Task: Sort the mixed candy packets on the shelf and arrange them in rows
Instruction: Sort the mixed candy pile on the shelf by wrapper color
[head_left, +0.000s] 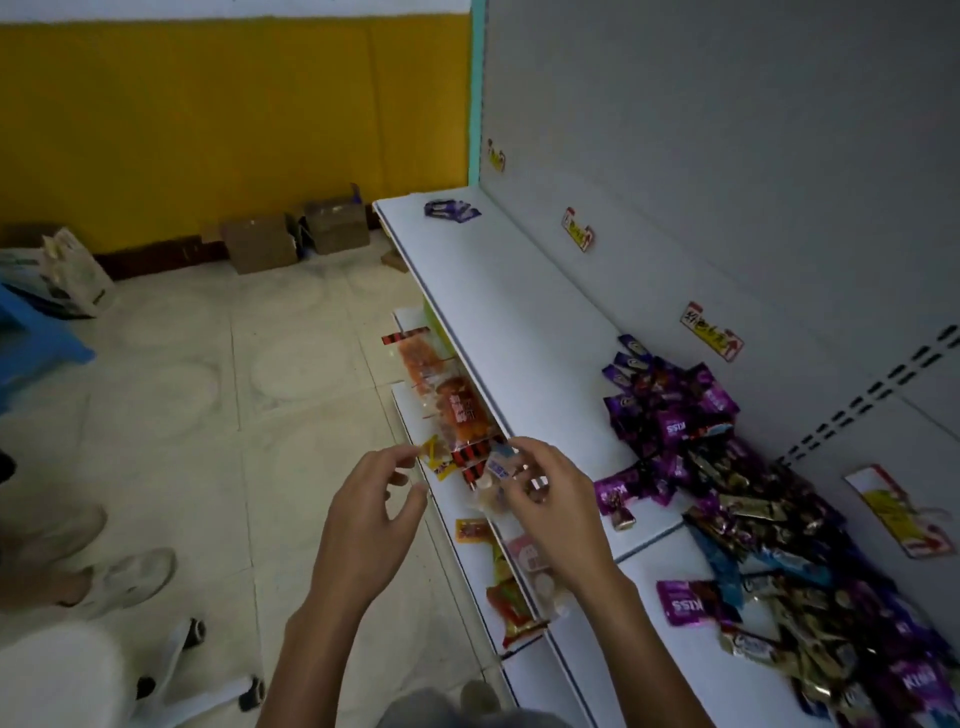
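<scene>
1. Right hand (545, 499) is in front of the front edge of the white shelf (519, 322). Its fingers (519, 452) are curled and clamped on small packets (500, 467), one blue-and-white. Detail is blurred.
2. Left hand (374, 499) is just beside it, fingers loosely curled. A yellow packet (435, 458) sits at the fingertips; cannot tell if it is pinched or only touched.
3. Mixed candy pile (753, 493) lies unsorted on the shelf's near right part, against the back panel (727, 156). Wrappers are purple, gold and blue.
4. A few purple packets (451, 210) lie at the far end, well apart from the pile.
5. Orange snack bags (457, 405) sit on the lower shelf.
</scene>
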